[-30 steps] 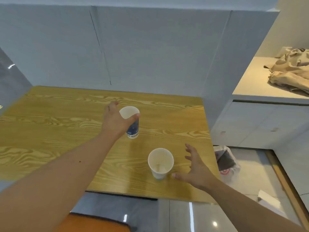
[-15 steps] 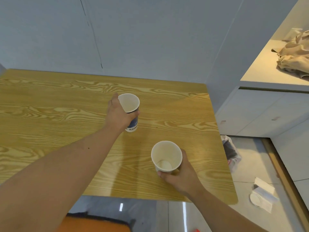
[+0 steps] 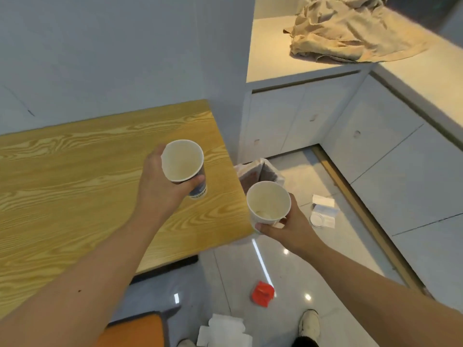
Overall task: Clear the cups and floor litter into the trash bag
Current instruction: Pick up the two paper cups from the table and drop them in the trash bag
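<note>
My left hand (image 3: 160,189) grips a white paper cup with a blue print (image 3: 183,161), held above the right end of the wooden table (image 3: 75,176). My right hand (image 3: 288,229) holds a plain white paper cup (image 3: 268,202) just past the table's right edge, above the floor. Behind that cup, the trash bag (image 3: 260,169) stands open on the floor by the table corner, partly hidden. Floor litter lies around: white paper and a round lid (image 3: 322,214), a red crumpled wrapper (image 3: 261,294), and white tissue (image 3: 225,330) near my feet.
White cabinets (image 3: 375,151) line the far and right sides, with a beige cloth (image 3: 350,28) on the counter. An orange chair seat (image 3: 132,331) sits below the table's near edge. My shoe (image 3: 309,324) stands on the glossy tile floor.
Both cups have been lifted off the table and carried right toward the trash bag. The view has swung right and down, bringing the floor litter into sight.
</note>
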